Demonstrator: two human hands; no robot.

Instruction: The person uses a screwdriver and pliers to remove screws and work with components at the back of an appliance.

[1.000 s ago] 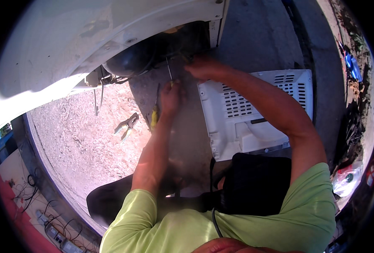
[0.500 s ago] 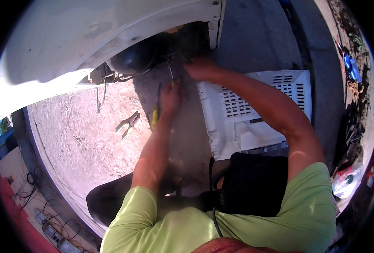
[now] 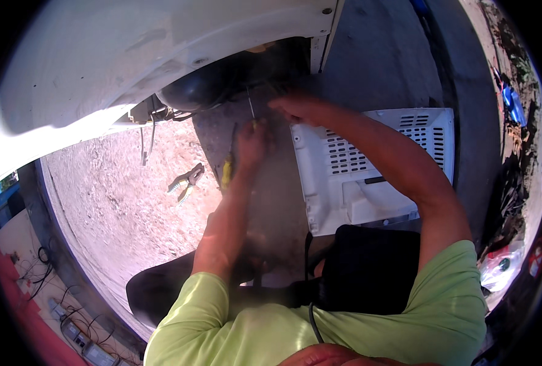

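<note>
A screwdriver (image 3: 251, 105) is in my left hand (image 3: 251, 144), its thin metal shaft pointing up toward the dark opening of a white appliance (image 3: 161, 43). Inside that opening sits a rounded black compressor (image 3: 196, 88). My right hand (image 3: 298, 108) is closed with curled fingers just right of the screwdriver's tip, in shadow, and what it pinches is too dark to make out. A second screwdriver with a yellow handle (image 3: 227, 171) lies on the ground beside my left wrist. Pliers (image 3: 187, 182) rest further left on sunlit concrete.
A white vented panel (image 3: 326, 207) lies on the ground under my right forearm. Loose wires (image 3: 151, 137) hang from the appliance's lower edge. At the far left are cables with a power strip (image 3: 79, 338); a plastic bag (image 3: 503, 268) sits at the far right.
The view has shifted slightly, so the appliance and panel sit a little lower and further right. Both hands stay near the opening, the left still on the screwdriver.
</note>
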